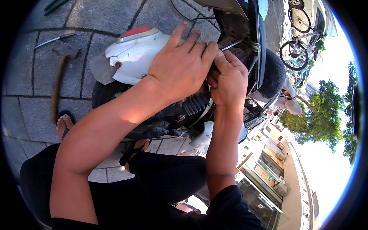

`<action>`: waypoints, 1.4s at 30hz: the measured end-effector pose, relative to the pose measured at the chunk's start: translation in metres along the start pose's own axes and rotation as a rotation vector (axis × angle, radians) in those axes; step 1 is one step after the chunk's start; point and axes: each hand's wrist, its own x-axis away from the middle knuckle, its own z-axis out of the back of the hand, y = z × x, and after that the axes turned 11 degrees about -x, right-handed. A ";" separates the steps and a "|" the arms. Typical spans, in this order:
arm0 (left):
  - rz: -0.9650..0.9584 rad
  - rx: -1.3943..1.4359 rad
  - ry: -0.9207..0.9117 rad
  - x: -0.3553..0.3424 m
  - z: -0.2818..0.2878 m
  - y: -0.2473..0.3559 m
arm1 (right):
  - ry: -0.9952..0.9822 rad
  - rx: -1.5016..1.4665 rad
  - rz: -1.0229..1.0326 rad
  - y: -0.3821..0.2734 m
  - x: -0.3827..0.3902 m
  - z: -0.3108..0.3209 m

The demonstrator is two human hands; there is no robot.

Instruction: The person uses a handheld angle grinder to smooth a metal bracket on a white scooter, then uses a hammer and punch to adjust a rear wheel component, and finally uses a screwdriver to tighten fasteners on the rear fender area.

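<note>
Both my hands meet at the underside of a dark scooter body (239,23), near its metal frame. My left hand (178,67) is palm down, its outer fingers stretched out and its index fingertip bent in against my right thumb; its own thumb is hidden. My right hand (230,82) is closed in a pinch, thumb and fingers together. A thin shiny metal rod (232,45) shows just beyond the fingertips; I cannot tell whether it is held. What lies between the fingers is hidden. Beneath my left hand is a white rear panel (132,51) with a red light (136,31).
On the stone paving (103,17) at left lie a wooden-handled hammer (57,80), a thin metal tool (55,39) and a dark green tool (55,5). Below my hands are the finned engine (193,105) and a black wheel (101,92). Bicycles (299,46) stand at far right.
</note>
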 end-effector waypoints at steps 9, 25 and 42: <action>0.016 0.088 -0.027 -0.014 -0.002 -0.006 | 0.086 0.151 0.047 -0.008 -0.007 -0.012; 0.057 0.074 -0.012 -0.010 0.000 -0.001 | 0.028 0.104 -0.044 -0.019 -0.008 -0.007; 0.078 0.127 0.094 0.013 0.012 0.005 | -0.002 -0.474 0.178 0.018 -0.039 0.003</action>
